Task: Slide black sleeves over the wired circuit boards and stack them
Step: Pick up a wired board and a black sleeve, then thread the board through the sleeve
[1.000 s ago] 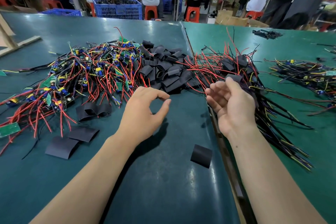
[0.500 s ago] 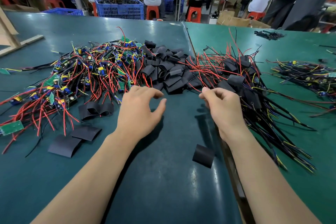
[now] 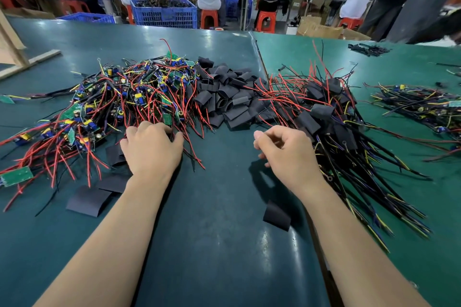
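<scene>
Low in the frame, right of centre, a lone black sleeve [image 3: 277, 215] lies flat on the dark green table [image 3: 212, 244]. Above it the right hand [image 3: 287, 154] hovers with fingers curled, holding nothing visible. At centre left the left hand [image 3: 152, 147] reaches into the pile of wired circuit boards [image 3: 119, 99]; whether its hidden fingertips grip anything cannot be told. Further up, the heap of sleeves [image 3: 229, 97] sits mid-frame, with the sleeved boards [image 3: 329, 117] stacked to the right
</scene>
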